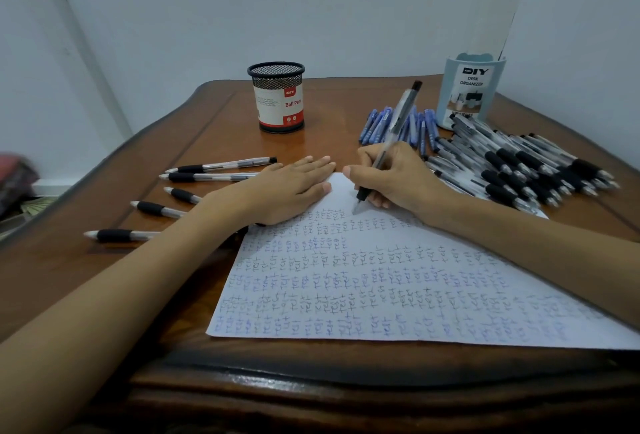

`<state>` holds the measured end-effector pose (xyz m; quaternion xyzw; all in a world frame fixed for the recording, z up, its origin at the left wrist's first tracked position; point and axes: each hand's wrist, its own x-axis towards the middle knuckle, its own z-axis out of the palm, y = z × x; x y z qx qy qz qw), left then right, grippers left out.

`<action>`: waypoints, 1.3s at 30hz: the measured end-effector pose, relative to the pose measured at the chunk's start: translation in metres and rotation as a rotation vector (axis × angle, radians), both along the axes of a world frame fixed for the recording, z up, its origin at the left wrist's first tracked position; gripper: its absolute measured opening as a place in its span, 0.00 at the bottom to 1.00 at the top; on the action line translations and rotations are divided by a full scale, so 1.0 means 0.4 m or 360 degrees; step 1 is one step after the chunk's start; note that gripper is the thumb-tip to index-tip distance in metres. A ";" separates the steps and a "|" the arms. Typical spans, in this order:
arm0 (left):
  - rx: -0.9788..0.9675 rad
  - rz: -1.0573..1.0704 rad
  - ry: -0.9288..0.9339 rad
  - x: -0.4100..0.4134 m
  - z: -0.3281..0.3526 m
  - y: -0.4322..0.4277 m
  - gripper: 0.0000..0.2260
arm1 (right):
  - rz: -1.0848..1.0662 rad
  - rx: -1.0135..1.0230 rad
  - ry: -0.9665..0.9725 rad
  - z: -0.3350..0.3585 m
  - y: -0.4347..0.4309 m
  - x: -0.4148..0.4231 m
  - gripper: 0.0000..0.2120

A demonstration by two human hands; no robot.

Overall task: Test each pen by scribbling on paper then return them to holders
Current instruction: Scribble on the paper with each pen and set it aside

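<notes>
Right hand (398, 174) grips one pen (394, 132), left hand (287, 187) rests flat on one paper (381, 277); five left-side pens (207, 176), two holders (276, 97) (467, 94).

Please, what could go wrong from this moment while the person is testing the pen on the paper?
1. The paper is almost full of writing; a new scribble from the pen in the right hand may overlap old marks and be hard to judge.
2. The left forearm lies over loose pens near the table edge; moving it could roll one off.
</notes>
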<state>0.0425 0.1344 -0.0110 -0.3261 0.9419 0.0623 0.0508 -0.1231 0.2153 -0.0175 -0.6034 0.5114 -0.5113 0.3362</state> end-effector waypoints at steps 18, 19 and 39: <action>-0.0082 0.0023 0.0263 0.019 0.014 0.001 0.20 | 0.0019 0.0154 -0.0153 0.046 0.016 -0.045 0.19; -0.0079 0.0024 0.0259 0.017 0.015 0.002 0.20 | 0.0011 0.0191 -0.0201 0.042 0.012 -0.049 0.18; 0.0006 0.0010 0.0159 0.004 0.021 0.013 0.22 | 0.0212 0.0155 -0.0251 0.042 0.013 -0.035 0.31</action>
